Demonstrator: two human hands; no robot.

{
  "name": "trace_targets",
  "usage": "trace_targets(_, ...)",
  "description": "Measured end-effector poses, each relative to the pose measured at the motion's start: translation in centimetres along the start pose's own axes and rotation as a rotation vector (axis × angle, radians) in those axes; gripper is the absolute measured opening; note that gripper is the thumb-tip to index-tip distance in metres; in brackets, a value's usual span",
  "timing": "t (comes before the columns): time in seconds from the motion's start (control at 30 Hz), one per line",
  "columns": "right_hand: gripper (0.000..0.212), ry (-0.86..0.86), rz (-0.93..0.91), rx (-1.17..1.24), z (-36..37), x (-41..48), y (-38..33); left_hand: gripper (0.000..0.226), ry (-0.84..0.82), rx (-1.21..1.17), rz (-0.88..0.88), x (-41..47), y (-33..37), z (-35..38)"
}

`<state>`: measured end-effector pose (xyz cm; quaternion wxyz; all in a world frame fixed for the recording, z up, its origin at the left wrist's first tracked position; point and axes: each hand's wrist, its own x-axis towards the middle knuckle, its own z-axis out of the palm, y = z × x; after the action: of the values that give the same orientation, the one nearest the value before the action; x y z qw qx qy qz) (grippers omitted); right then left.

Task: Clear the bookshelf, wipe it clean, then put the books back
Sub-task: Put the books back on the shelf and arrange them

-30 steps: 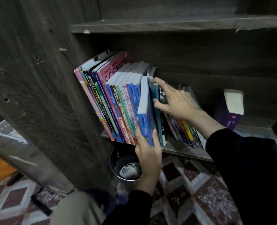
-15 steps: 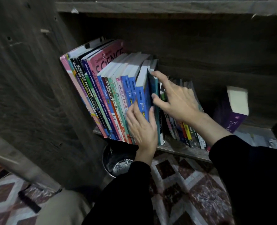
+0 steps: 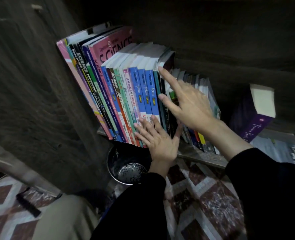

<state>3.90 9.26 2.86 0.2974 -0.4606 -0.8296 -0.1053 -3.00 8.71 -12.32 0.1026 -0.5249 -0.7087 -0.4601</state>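
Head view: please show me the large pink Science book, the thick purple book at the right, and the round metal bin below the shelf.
Large pink Science book (image 3: 114,45), head view, front cover.
Thick purple book (image 3: 247,121), head view, purple lettered side.
Round metal bin (image 3: 116,158), head view, inner wall.

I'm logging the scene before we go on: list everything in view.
Tall leaning textbooks: over a dozen, pink, blue, green, shelf's left end
Smaller books: several, mixed colours, right of them
Thick purple book: one, tilted, further right
Printed papers: some, grey-white, flat, shelf's far right
Dark wooden bookshelf: one, around them
Round dark metal pail: one, floor below shelf
Left hand: one, flat on textbook spines
Right hand: one, forefinger on rightmost textbook's top
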Motion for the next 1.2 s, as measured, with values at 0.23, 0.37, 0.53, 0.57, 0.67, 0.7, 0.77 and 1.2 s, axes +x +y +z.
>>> trace_targets(0.23, 0.065, 0.271, 0.391, 0.203, 1.7, -6.2, 1.1, 0.095, -0.117, 0.055, 0.144, -1.2, -2.5, -1.5)
trace_targets(0.37, 0.063, 0.369, 0.644, 0.233, 4.4, -10.9, -1.5, 0.110, -0.160, 0.210, 0.213, -1.7, -5.0, -2.4)
trace_targets(0.53, 0.036, 0.187, 0.902, 0.653, 7.3, -13.4, -6.0, 0.116, -0.166, 0.264, 0.239, -1.5, -4.8, -2.4)
trace_targets(0.57, 0.044, 0.131, 0.990, 0.760, 7.7, -13.1, -6.0, 0.117, -0.151, 0.281, 0.255, -1.4, -4.9, -2.6)
trace_targets(0.67, 0.067, -0.050, 1.121, 0.923, 9.3, -11.7, -5.2, 0.121, -0.122, 0.316, 0.350, -0.2, -5.7, -2.7)
trace_targets(0.7, 0.075, -0.098, 1.133, 0.928, 10.1, -11.3, -4.8, 0.123, -0.122, 0.289, 0.385, 0.4, -6.1, -2.6)
trace_targets(0.77, 0.084, -0.166, 1.165, 0.976, 11.5, -10.9, -3.9, 0.123, -0.122, 0.230, 0.454, 1.7, -6.9, -2.4)
trace_targets(1.2, 0.073, -0.152, 1.163, 1.403, 9.8, -8.9, -5.0, 0.084, -0.095, 0.196, 0.649, 4.4, -10.1, -2.1)
